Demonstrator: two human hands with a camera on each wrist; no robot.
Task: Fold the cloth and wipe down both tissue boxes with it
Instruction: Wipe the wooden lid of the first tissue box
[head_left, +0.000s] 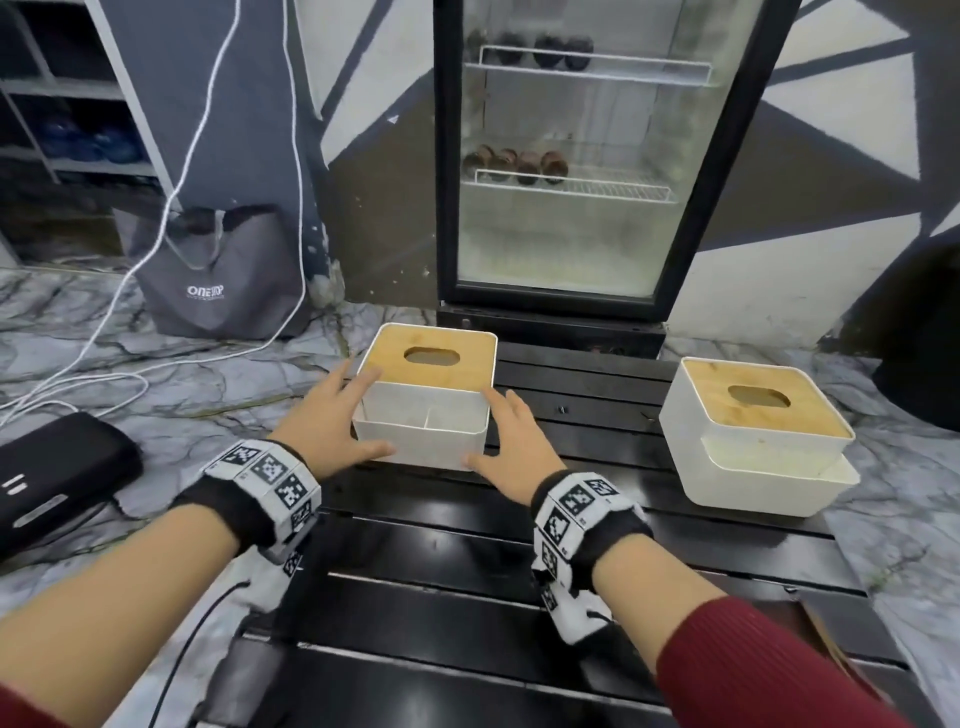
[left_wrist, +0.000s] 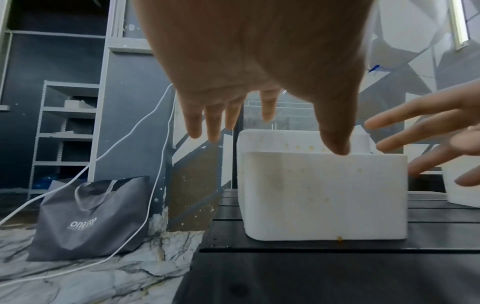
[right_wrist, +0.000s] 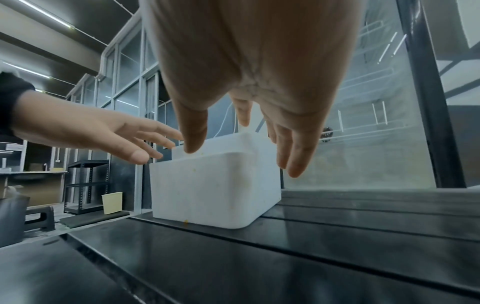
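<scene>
The nearer tissue box (head_left: 426, 415) is white with a bamboo lid and an open front compartment, and stands on the black slatted table (head_left: 467, 597). My left hand (head_left: 337, 421) lies along its left wall with straight, spread fingers. On the right wall my right hand (head_left: 506, 441) mirrors it. I cannot tell whether either touches the box. In the left wrist view the left hand (left_wrist: 270, 115) hovers over the box (left_wrist: 324, 195), whose wall has yellowish specks. The right hand (right_wrist: 244, 115) hangs above the same box (right_wrist: 213, 185). A second box (head_left: 753, 441) stands at the right. No cloth is in view.
A glass-door fridge (head_left: 587, 156) stands right behind the table. On the marble floor at the left are a grey tote bag (head_left: 218, 275), white cables (head_left: 156, 249) and a black device (head_left: 57, 478). The table's near slats lie bare in front of me.
</scene>
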